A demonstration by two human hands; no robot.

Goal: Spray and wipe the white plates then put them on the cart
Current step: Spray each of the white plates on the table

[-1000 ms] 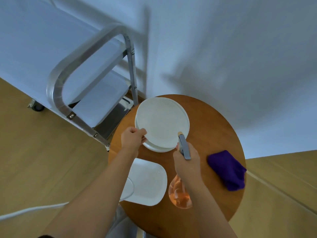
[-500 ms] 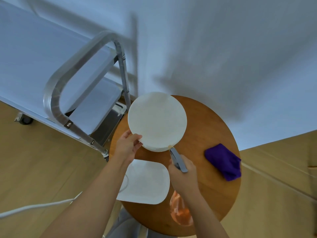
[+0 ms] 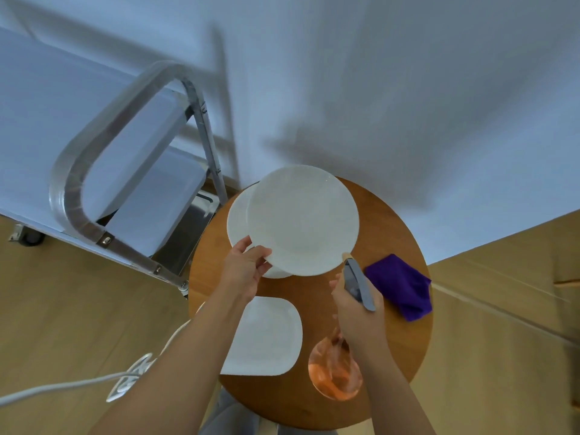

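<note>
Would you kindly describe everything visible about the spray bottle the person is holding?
The spray bottle has a clear, rounded body, tinted orange or holding orange liquid, and a grey trigger head with a pale nozzle tip. It looks like plastic. The right hand grips its neck, fingers curled round the trigger side, so the neck is hidden. It is held above the round wooden table, nozzle aimed forward at the lower edge of the lifted round white plate, nearly touching it. The purple cloth lies just right of the head.

One head-worn wide-angle camera looks steeply down. It sits close above the round surface (image 3: 392, 340), with the floor (image 3: 62, 309) around it.
</note>
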